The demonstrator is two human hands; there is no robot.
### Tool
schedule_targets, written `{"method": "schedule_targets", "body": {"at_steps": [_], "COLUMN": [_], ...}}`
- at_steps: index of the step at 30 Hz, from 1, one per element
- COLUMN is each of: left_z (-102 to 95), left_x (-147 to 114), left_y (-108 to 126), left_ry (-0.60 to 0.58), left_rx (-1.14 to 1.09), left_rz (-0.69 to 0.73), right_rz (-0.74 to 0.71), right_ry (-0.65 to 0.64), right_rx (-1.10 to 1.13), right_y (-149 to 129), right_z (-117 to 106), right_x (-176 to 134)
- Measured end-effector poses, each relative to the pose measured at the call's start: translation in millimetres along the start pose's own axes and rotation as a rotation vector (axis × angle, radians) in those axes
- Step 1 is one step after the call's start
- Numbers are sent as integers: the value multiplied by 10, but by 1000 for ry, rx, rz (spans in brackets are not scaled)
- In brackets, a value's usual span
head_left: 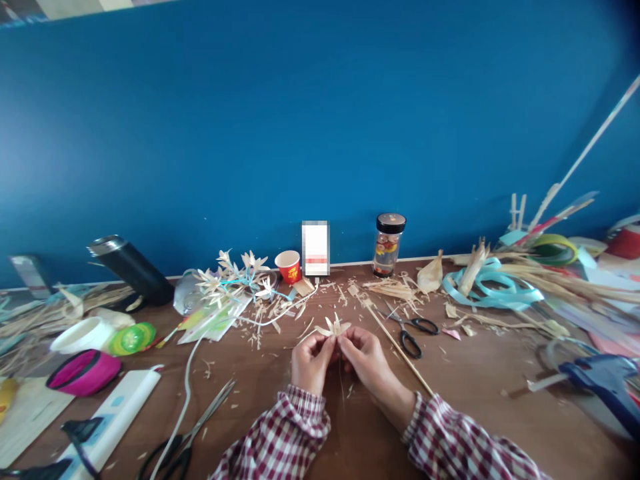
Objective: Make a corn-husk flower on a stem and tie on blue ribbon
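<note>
Between my two hands is a small pale flower (333, 327) with pointed petals, made of something like dried husk. My left hand (311, 360) pinches its base from the left, thumb against fingers. From the other side my right hand (367, 357) closes on the same base, thumb and forefinger together. A thin thread or wire (342, 390) hangs below the fingertips. Beyond my left hand lies a bunch of similar husk flowers (235, 277) on bluish stems. Black-handled scissors (411, 330) rest to the right of my right hand.
More scissors (193, 430) and a power strip (113, 423) with a white cable are at left. A red paper cup (288, 267) and a lidded glass jar (389, 247) stand near the blue wall. Blue ribbon (505, 287) and a glue gun (600, 380) lie right. Husk scraps litter the table.
</note>
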State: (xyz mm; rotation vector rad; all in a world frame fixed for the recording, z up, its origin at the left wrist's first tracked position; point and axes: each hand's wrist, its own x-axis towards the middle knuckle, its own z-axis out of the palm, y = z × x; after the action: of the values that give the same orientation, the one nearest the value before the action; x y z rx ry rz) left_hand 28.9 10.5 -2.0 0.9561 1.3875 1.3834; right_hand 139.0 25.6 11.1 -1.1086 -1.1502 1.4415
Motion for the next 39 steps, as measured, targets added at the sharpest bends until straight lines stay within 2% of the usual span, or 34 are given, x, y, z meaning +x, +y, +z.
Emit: {"method": "schedule_targets", "body": {"at_steps": [3, 8, 12, 15, 21, 27, 33, 37, 39], "left_z": [-2, -3, 5, 12, 25, 6, 15, 45, 57], "left_x": [-10, -20, -39, -74, -110, -63, -74, -95, -85], "left_y": [8, -9, -12, 20, 61, 18, 52, 69, 48], "left_ry": [26, 105, 159, 157, 87, 124, 187, 104, 111], "left_rx": [93, 350, 445, 481, 459, 417, 428, 313, 247], "left_rz": [29, 188, 252, 293, 334, 278, 286, 229, 195], "right_rz": [-1, -11, -22, -21, -11, -18, -62, -80, -74], "right_ry": [8, 33, 42, 40, 55, 68, 69, 80, 75], "right_rx": [-11, -44, -72, -84, -94, -115, -113, -113, -103], "right_y": [1, 40, 60, 53, 31, 69, 78, 57, 46], "right_z": [0, 8, 2, -18, -43, -13, -1, -15, -14], "right_x": [-2, 1, 1, 3, 11, -8, -25, -25, -27]}}
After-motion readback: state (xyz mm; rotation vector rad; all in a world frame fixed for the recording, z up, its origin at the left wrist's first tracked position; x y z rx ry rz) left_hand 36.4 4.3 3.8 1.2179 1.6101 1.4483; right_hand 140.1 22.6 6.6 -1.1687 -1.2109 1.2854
